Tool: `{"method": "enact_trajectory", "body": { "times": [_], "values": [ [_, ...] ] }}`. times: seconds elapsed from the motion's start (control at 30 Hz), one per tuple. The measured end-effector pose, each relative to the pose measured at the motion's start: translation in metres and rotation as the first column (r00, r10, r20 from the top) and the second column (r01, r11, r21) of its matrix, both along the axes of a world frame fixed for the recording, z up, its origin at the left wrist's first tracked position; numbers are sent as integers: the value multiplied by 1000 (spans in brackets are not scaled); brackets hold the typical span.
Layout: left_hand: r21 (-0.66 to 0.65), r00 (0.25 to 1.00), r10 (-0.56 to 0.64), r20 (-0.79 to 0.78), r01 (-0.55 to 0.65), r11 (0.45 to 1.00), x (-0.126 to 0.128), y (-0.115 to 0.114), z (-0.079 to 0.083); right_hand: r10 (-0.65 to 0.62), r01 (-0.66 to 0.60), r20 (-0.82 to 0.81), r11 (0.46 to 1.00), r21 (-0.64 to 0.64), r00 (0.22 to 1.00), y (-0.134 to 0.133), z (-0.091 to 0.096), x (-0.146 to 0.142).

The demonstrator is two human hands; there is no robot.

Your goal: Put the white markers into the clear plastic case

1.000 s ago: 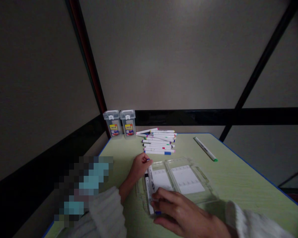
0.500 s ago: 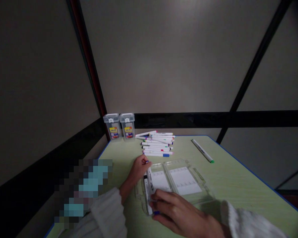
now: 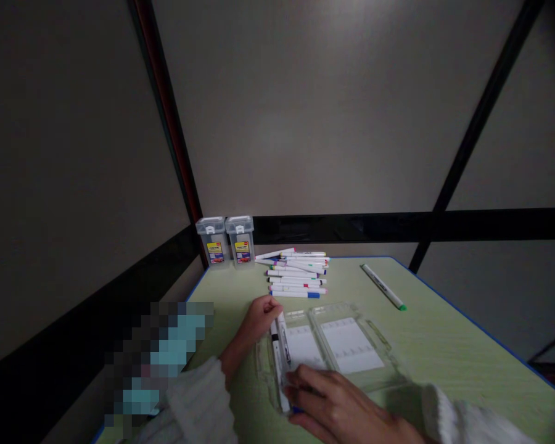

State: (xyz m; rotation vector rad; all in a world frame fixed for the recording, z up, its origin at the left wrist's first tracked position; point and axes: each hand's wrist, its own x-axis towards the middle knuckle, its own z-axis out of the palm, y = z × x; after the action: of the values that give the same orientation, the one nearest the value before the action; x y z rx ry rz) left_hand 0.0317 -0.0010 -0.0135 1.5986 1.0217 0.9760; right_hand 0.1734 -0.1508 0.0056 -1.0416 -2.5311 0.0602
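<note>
A clear plastic case (image 3: pixel 372 388) lies opened out on the table, with white printed card in both halves. Along its left side rests a white marker with a black band (image 3: pixel 278 370). Beside that one is another white marker (image 3: pixel 284 338), with a bit of blue showing at its near end. My left hand (image 3: pixel 261 314) pinches the far end of this second marker, fingers closed. Over its near end, my right hand (image 3: pixel 333 398) has its fingers bent and pressed around the barrel, partly hiding it.
Several white markers with coloured ends (image 3: pixel 300 280) lie in a pile beyond the case. Two lidded clear containers (image 3: pixel 241 243) stand at the back left. A green-ended marker (image 3: pixel 383 287) lies on the right of the table (image 3: pixel 448 351). A blurred, pixelated patch covers the left edge.
The whole view has shifted slightly, so things sit a little lower and to the right. Both hands stay at the same marker; its dark far tip is now hidden by my left fingers.
</note>
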Motion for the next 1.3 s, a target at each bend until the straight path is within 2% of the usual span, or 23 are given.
{"method": "enact_trajectory", "body": {
  "times": [0.23,0.4,0.5,0.7,0.93,1.03,1.17,1.3],
  "values": [
    [-3,997,78,-5,-78,997,3,-1,1,22,-19,-54,998,66,998,-2,2,1],
    [26,991,132,-12,-132,991,6,-3,0,-43,42,-22,999,-21,999,-4,5,0],
    [41,994,113,-9,-112,993,5,-1,-3,-38,39,10,996,-82,999,-3,7,-1],
    [60,998,65,-22,-63,996,4,1,-6,-28,26,-17,992,-122,999,-3,8,-1],
    [45,996,94,-7,-93,995,4,-2,-4,-20,20,0,998,53,1000,-1,-2,0],
    [43,993,116,-9,-115,992,5,-3,-4,-14,14,0,997,70,1000,1,-4,1],
    [78,983,179,26,-181,980,4,0,-7,-3,7,-106,999,37,994,2,2,6],
    [79,965,241,101,-249,965,0,5,-11,-56,77,-221,993,87,974,7,8,18]
  ]
}}
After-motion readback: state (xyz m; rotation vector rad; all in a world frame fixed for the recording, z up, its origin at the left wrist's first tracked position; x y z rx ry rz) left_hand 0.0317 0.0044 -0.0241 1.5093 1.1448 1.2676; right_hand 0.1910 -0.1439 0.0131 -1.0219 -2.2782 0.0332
